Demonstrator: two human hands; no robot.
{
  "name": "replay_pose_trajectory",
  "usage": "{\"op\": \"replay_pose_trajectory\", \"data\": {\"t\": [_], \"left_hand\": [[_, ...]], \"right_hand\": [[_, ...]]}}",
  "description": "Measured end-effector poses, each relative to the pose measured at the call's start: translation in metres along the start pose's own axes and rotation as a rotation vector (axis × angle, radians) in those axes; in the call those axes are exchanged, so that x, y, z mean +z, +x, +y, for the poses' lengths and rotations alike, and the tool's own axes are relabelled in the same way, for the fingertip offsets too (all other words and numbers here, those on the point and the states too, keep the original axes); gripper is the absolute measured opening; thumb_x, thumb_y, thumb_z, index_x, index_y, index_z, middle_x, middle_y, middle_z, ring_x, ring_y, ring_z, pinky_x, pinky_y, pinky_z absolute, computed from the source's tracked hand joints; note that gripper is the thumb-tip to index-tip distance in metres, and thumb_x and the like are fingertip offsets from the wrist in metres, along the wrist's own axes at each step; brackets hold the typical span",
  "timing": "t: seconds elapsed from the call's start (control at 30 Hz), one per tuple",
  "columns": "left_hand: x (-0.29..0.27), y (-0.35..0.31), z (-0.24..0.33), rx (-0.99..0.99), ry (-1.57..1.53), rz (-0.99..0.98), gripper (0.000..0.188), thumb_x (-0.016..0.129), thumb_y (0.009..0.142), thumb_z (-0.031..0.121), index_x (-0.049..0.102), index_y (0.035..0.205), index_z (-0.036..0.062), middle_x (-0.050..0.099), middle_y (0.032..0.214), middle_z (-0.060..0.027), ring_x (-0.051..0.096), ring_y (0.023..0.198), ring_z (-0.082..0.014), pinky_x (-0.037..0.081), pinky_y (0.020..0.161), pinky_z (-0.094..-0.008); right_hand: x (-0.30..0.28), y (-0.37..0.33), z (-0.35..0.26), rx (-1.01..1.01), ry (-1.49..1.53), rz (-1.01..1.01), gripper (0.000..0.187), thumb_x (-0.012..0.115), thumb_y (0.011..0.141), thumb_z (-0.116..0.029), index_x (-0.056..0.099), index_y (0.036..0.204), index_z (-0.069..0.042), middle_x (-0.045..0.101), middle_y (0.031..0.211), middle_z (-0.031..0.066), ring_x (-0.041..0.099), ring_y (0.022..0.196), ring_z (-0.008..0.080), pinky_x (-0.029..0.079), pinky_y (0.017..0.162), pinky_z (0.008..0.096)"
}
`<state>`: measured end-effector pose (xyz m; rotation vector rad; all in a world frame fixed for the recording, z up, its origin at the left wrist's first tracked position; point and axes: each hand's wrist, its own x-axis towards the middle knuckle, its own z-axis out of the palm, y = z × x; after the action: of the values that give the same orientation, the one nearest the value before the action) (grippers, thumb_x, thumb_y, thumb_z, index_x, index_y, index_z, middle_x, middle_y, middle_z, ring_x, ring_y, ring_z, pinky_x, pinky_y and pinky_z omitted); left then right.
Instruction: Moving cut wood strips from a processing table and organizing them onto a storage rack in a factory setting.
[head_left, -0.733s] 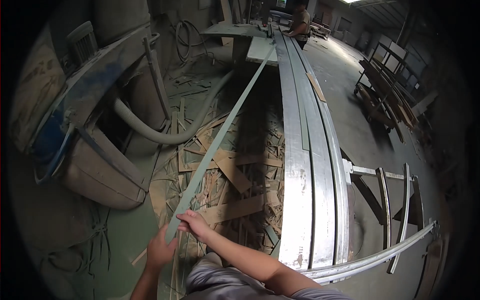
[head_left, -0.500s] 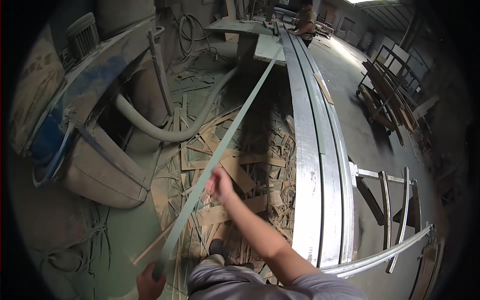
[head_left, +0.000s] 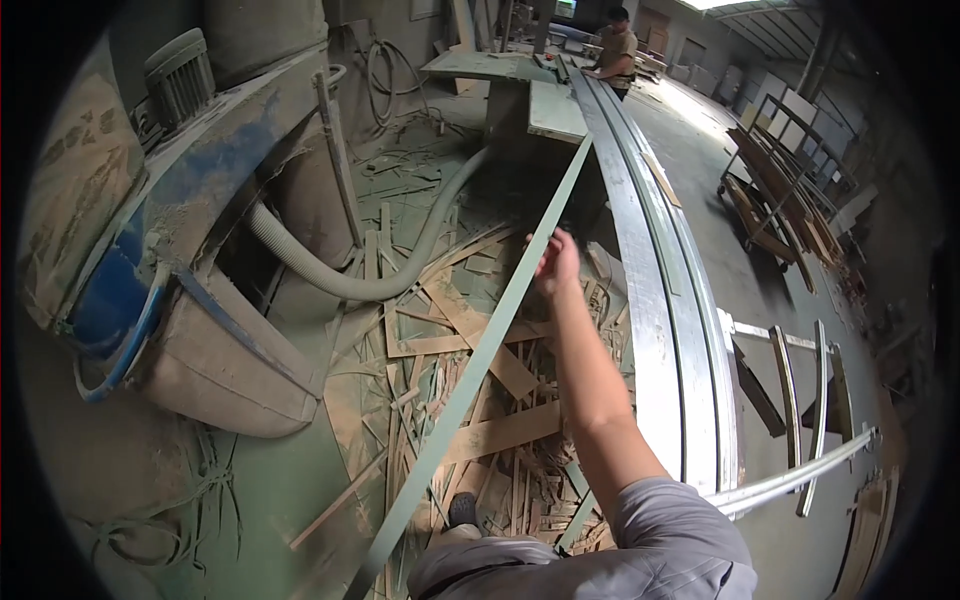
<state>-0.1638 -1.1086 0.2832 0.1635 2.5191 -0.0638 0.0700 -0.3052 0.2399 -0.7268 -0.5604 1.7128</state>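
A long, narrow pale-green strip of board (head_left: 490, 342) runs slantwise from the lower edge up to the saw table's pale extension panel (head_left: 558, 108). My right hand (head_left: 562, 262) is on the far half of the strip, at its right edge. Its fingers curl behind the strip, and the thumb side shows on the right. My left hand is out of view; the strip's near end darkens and leaves the picture at the bottom. Right of my arm lies a long silver sliding table (head_left: 650, 330), with another thin green strip (head_left: 655, 235) along it.
Wood offcuts (head_left: 500, 440) litter the floor below the strip. A ribbed grey hose (head_left: 350, 288) curves from a dusty blue dust collector (head_left: 110, 290) on the left. A co-worker (head_left: 615, 55) stands at the table's far end. A loaded cart (head_left: 770, 220) stands to the right.
My right hand has moved forward along the strip, away from me. The strip has shifted right in view, and my left hand has gone out of sight at the bottom.
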Motion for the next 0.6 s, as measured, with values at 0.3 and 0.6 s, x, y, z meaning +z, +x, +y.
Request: {"op": "replay_pose_trajectory", "data": {"t": [0.3, 0.6], "left_hand": [[0.028, 0.173, 0.004, -0.077, -0.048, 0.02, 0.041, 0.04, 0.093, 0.032, 0.044, 0.122, 0.0023, 0.053, 0.109, -0.0132, 0.05, 0.096, -0.0252, 0.039, 0.084, -0.0361], [0.126, 0.326, 0.125, -0.064, 0.871, 0.512, 0.031, 0.049, 0.092, 0.026, 0.054, 0.11, 0.0025, 0.055, 0.103, -0.0096, 0.051, 0.092, -0.0235, 0.039, 0.084, -0.0326]], "right_hand": [[0.092, -0.136, -0.196, -0.366, -0.243, -0.098, 0.025, 0.049, 0.086, -0.03, 0.05, 0.07, -0.011, 0.027, 0.048, -0.0086, 0.028, 0.038, 0.0052, 0.045, 0.045, 0.024], [-0.005, -0.23, -0.383, -0.895, -0.545, -0.188, 0.027, 0.049, 0.086, -0.031, 0.056, 0.081, -0.005, 0.056, 0.062, 0.0037, 0.054, 0.048, 0.0168, 0.046, 0.043, 0.0263]]}}
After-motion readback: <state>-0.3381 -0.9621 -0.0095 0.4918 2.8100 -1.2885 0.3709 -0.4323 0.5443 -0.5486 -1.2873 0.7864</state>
